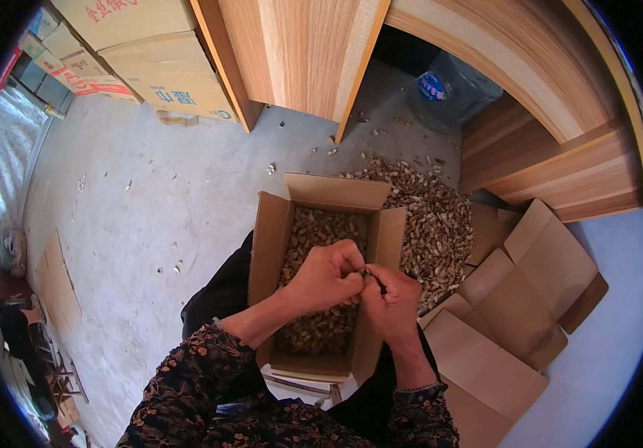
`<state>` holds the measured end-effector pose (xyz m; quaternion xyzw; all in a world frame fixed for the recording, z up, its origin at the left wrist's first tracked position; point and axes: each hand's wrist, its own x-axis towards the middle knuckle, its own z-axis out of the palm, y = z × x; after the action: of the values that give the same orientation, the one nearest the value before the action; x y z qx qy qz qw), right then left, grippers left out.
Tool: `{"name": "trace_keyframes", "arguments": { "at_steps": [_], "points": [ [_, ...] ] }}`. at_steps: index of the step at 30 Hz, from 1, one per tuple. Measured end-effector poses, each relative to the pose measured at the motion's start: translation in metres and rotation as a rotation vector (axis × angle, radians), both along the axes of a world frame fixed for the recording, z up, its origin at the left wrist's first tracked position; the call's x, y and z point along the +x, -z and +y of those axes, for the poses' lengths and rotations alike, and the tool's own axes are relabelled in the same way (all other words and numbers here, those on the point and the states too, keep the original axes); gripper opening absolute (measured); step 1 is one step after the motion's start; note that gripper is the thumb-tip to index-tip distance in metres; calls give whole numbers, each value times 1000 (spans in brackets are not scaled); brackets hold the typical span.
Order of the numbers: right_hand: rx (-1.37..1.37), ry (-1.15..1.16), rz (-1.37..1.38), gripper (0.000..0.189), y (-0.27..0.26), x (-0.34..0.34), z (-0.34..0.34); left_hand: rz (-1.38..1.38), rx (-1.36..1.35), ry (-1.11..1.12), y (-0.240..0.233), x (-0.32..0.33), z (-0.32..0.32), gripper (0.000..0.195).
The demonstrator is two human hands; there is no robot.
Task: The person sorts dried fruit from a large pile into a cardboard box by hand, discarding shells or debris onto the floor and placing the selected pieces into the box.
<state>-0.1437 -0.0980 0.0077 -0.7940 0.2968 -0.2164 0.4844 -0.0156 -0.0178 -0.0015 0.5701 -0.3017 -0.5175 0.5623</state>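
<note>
An open cardboard box (272, 246) stands before me between my legs, with many unshelled peanuts (321, 330) inside. Above its right side my left hand (329, 274) and my right hand (391, 297) meet at the fingertips. Pinched between them is a small brownish thing (366, 273), possibly a peanut, mostly hidden by the fingers. To the right of the box a large heap of peanut shells (433, 229) lies on the floor.
Flattened cardboard (523, 313) lies at the right. Wooden panels (304, 50) stand ahead, near a large clear plastic water bottle (450, 95). Closed cartons (164, 73) are stacked at the upper left. A flat cardboard piece (58, 283) lies at the left; shell bits dot the floor.
</note>
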Motion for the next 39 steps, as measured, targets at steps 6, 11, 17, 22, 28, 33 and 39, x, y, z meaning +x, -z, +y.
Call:
{"name": "trace_keyframes", "arguments": {
  "at_steps": [6, 11, 17, 22, 28, 33, 39],
  "points": [
    [546, 71, 61, 17, -15, -6, -5, 302, 19, 102, -6, 11, 4, 7],
    [691, -7, -17, 18, -19, -11, -14, 440, -12, 169, -6, 18, 5, 7],
    [793, -44, -120, 16, -19, -14, -17, 524, -63, 209, -8, 20, 4, 10],
    [841, -82, -182, 15, -16, -17, -18, 554, -45, 197, -10, 19, 3, 10],
    [696, -64, -121, 16, -16, -15, -17, 528, 62, 128, -10, 17, 0, 11],
    [484, -51, -27, 15, -14, -14, -16, 551, 118, 81, -5, 13, -4, 11],
    [429, -62, -23, 14, -14, -11, -14, 607, 127, 38, 4, 8, -5, 11]
  ]
}}
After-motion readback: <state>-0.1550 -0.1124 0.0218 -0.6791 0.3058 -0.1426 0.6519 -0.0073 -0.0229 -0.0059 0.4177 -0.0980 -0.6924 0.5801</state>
